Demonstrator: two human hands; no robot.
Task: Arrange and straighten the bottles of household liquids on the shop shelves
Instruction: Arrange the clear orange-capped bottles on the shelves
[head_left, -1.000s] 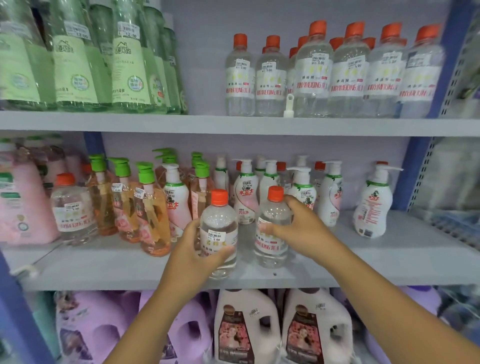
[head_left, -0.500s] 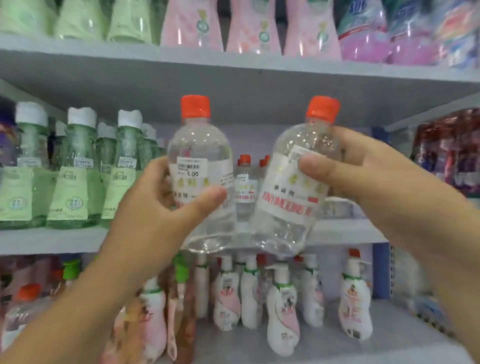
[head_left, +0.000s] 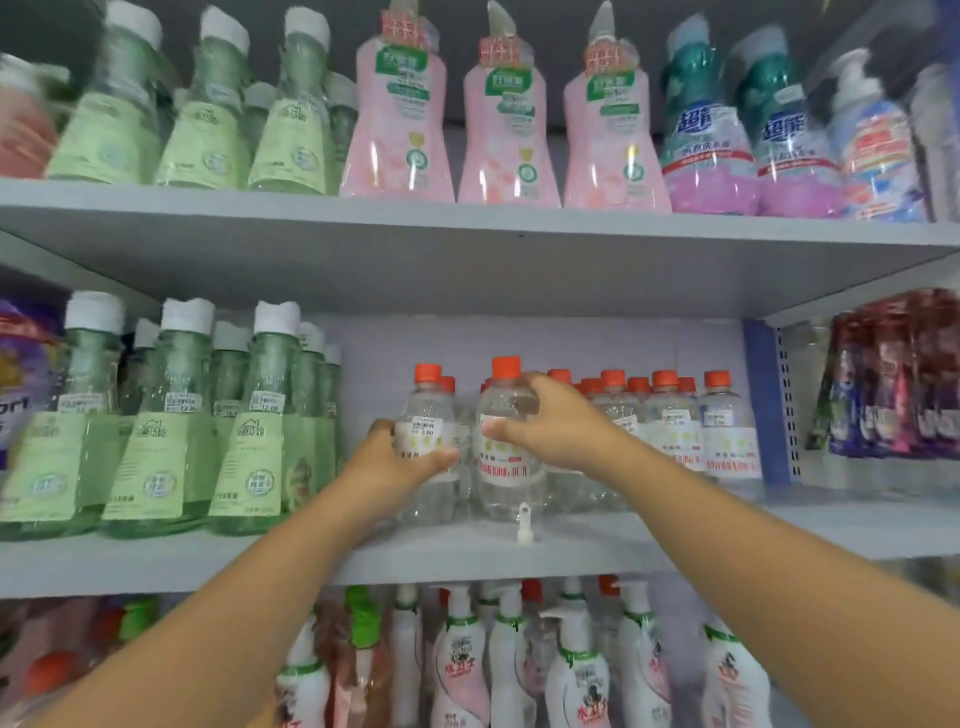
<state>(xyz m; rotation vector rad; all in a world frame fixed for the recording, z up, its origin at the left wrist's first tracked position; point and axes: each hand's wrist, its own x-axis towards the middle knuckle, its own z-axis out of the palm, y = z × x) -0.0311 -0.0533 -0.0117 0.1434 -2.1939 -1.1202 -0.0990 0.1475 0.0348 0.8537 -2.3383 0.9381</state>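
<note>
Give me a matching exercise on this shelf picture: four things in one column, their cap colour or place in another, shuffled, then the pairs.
Things
1. clear bottle in the left hand
2. tall green bottles
3. pink bottles
4. white pump bottles

Descriptions
A. on the top shelf, between green and teal-topped bottles
B. white caps, middle shelf, left of the clear bottles
C. orange cap, gripped at the label
D. on the lowest shelf in view, under the arms

Pairs: 1-C, 2-B, 3-A, 4-D
</note>
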